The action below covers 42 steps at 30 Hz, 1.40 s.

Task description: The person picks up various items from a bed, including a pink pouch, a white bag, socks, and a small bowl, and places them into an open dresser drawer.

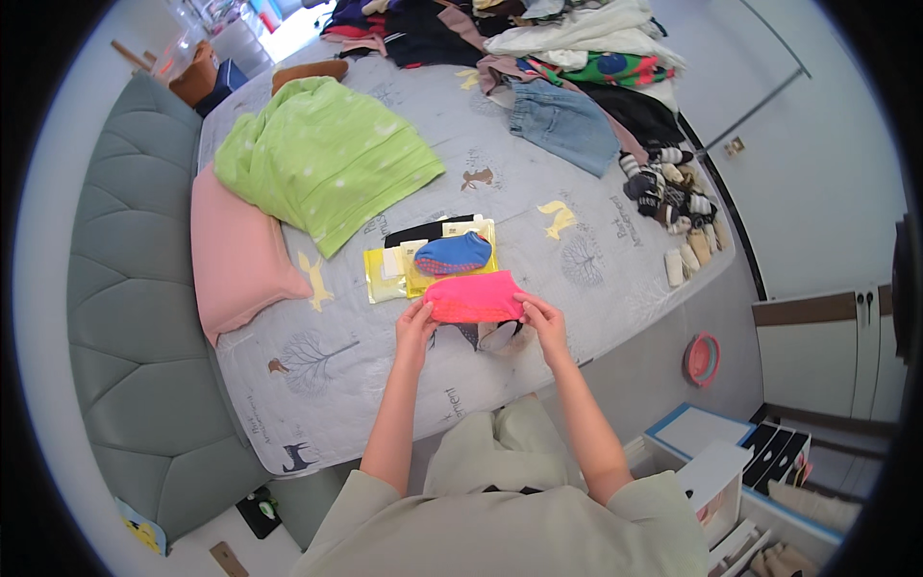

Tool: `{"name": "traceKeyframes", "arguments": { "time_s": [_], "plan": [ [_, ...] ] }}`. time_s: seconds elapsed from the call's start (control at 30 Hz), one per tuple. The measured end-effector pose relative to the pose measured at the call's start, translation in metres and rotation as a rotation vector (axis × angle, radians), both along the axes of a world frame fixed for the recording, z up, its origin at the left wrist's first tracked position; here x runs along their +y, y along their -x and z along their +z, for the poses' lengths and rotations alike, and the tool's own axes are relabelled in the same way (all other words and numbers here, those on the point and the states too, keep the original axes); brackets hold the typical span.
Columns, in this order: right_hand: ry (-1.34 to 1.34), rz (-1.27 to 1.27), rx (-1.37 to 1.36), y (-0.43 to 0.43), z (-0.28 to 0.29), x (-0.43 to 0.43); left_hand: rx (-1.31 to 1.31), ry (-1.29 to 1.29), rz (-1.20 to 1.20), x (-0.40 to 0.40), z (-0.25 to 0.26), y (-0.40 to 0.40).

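A bright pink sock [473,297] with an orange-dotted sole is stretched flat between my two hands, just above the bed. My left hand [414,322] pinches its left end, and my right hand [546,322] grips the end on the right. Right behind it a blue sock [452,253] with red grip dots lies on yellow-and-clear plastic packets [384,276]. Some black fabric [425,232] is partly under those packets. Below the pink sock, partly covered by it, is a pale item with a dark edge [499,337] that I cannot identify.
A light green blanket [332,151] and a pink pillow [241,260] lie to the left, by the grey padded headboard [137,303]. Denim bottoms [562,122] and heaped clothes [577,36] cover the far side. Several rolled socks [674,195] line the bed's right edge. A pink basin [702,360] stands on the floor.
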State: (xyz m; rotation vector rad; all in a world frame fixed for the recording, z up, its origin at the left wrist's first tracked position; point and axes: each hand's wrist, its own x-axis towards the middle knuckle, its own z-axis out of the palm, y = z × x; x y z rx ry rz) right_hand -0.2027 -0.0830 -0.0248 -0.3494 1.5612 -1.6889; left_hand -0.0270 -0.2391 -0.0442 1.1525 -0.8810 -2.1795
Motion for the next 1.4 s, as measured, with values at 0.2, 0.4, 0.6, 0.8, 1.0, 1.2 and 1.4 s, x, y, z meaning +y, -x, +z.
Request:
{"name": "traceKeyframes", "arguments": {
  "time_s": [0.2,0.4,0.6,0.8,1.0,1.2,1.4],
  "plan": [
    [0.008,-0.198,0.13,-0.032,0.032,0.046,-0.037,0.112,-0.116,0.031,0.042,-0.026],
    [0.09,-0.289,0.208,-0.052,0.041,0.076,0.075,0.072,-0.163,0.066,0.074,-0.052],
    [0.15,-0.291,0.186,-0.062,0.076,0.105,0.121,0.013,-0.244,0.087,0.103,-0.062],
    [0.19,-0.446,0.248,-0.072,0.066,0.162,0.215,0.025,-0.429,0.107,0.115,-0.037],
    [0.179,-0.633,0.251,-0.092,0.077,0.234,0.348,-0.156,-0.624,0.158,0.157,0.013],
    [0.202,-0.764,0.221,-0.111,0.094,0.286,0.401,-0.249,-0.835,0.202,0.165,0.043],
    [0.189,-0.91,0.223,-0.116,0.115,0.327,0.316,0.059,-0.85,0.242,0.168,0.062]
  ]
}}
